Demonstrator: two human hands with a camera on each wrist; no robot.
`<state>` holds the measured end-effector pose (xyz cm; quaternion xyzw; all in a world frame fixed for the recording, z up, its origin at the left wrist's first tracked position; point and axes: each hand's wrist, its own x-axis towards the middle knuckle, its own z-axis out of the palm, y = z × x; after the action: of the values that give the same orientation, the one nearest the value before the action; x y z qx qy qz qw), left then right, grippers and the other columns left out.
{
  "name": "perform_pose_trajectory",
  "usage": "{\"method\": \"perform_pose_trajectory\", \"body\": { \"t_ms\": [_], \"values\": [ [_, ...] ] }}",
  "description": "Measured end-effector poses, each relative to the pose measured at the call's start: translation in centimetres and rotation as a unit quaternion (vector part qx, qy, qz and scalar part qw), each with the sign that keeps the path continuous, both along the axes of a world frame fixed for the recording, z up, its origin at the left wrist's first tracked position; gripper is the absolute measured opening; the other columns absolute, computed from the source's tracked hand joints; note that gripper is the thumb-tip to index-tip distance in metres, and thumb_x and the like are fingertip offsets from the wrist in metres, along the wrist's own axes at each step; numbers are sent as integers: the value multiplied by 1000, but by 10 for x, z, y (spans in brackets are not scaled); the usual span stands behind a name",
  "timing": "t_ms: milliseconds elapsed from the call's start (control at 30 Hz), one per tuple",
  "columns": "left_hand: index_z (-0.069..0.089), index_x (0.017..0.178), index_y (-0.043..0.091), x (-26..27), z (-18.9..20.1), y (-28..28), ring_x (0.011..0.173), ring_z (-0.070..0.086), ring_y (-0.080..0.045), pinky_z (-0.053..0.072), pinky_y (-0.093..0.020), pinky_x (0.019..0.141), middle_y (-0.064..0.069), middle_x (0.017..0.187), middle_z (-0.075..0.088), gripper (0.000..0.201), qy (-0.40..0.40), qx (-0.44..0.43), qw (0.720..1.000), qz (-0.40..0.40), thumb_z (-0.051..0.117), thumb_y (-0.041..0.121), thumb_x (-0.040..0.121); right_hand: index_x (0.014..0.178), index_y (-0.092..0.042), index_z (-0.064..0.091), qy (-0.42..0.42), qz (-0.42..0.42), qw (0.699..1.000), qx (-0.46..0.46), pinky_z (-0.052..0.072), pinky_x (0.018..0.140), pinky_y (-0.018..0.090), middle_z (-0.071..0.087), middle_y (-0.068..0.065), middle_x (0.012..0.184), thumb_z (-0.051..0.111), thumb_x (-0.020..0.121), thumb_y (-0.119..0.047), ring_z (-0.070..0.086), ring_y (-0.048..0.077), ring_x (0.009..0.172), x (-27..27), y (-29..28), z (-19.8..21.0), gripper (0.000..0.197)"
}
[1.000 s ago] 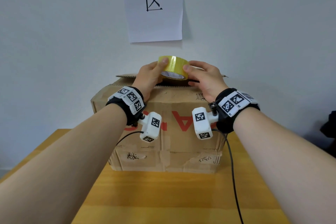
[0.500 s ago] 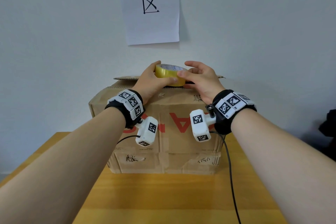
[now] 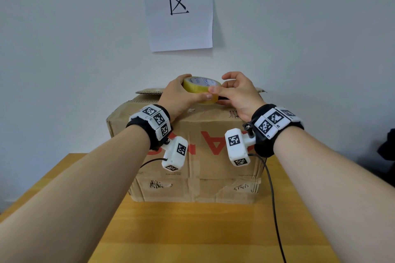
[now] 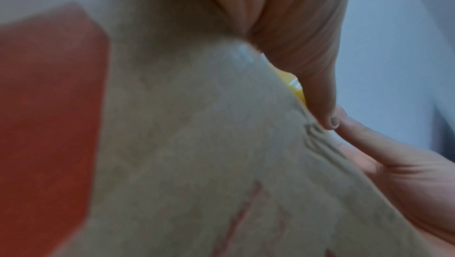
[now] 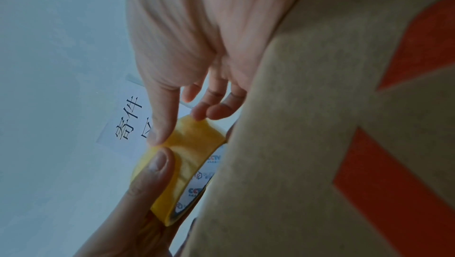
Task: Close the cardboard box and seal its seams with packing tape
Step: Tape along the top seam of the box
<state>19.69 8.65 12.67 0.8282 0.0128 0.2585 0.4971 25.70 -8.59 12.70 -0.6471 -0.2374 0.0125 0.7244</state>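
A worn cardboard box (image 3: pixel 192 126) with red print stands on the wooden table (image 3: pixel 192 230). On its top lies a yellow tape roll (image 3: pixel 199 88), seen close in the right wrist view (image 5: pixel 194 156). My left hand (image 3: pixel 183 93) grips the roll from the left, thumb (image 5: pixel 160 164) across its near side. My right hand (image 3: pixel 222 84) pinches the roll's outer face from the right, thumb (image 5: pixel 160 123) beside the left thumb, curled fingers (image 5: pixel 211 110) on the roll's far edge. The left wrist view is blurred; it shows the box wall (image 4: pixel 197 144) and a sliver of the tape roll (image 4: pixel 295 86).
The box stands close to a pale wall bearing a white paper sign (image 3: pixel 179 6). Corrugated flap edges (image 3: pixel 149 92) jut out behind my hands. A black cable (image 3: pixel 273 209) runs down across the table on the right. A dark object (image 3: pixel 386 151) sits at the right edge.
The roll was tilted above the box a second ago and now lies lower, flat on the top. My right thumb has moved onto its near face beside the left thumb.
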Motion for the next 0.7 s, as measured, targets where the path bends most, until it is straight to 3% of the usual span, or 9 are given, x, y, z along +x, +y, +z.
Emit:
{"method": "perform_pose_trajectory", "body": {
  "t_ms": [133, 300, 533, 700],
  "values": [
    [48, 144, 15, 0, 0, 0, 113, 61, -14, 50, -34, 103, 1, 127, 62, 106, 0, -4, 1000, 9, 91, 49, 54, 109, -20, 51, -6, -3, 1000, 6, 59, 89, 47, 63, 0, 80, 84, 79, -12, 68, 23, 87, -1, 0, -1, 46],
    [49, 143, 16, -4, 1, -2, 114, 62, -13, 51, -34, 103, 2, 127, 63, 116, -3, -7, 1000, 12, 88, 57, 42, 125, -21, 49, 2, -5, 1000, 18, 61, 84, 44, 61, 7, 102, 85, 76, -10, 68, 23, 96, -4, 0, 1, 62],
    [51, 142, 16, -2, 1, -1, 113, 62, -13, 51, -36, 103, 3, 126, 64, 117, -3, 2, 1000, 12, 88, 60, 39, 120, -17, 53, 10, 0, 1000, 19, 58, 72, 31, 62, 4, 97, 84, 77, -7, 68, 20, 89, -3, -1, 1, 53],
    [49, 143, 14, -3, 2, -1, 112, 63, -12, 51, -33, 102, 2, 125, 65, 116, 2, -10, 1000, 2, 90, 54, 42, 109, -15, 53, 17, -1, 1000, 18, 57, 75, 32, 59, 4, 96, 85, 76, -6, 67, 22, 89, 1, -1, 0, 47]
  ]
}}
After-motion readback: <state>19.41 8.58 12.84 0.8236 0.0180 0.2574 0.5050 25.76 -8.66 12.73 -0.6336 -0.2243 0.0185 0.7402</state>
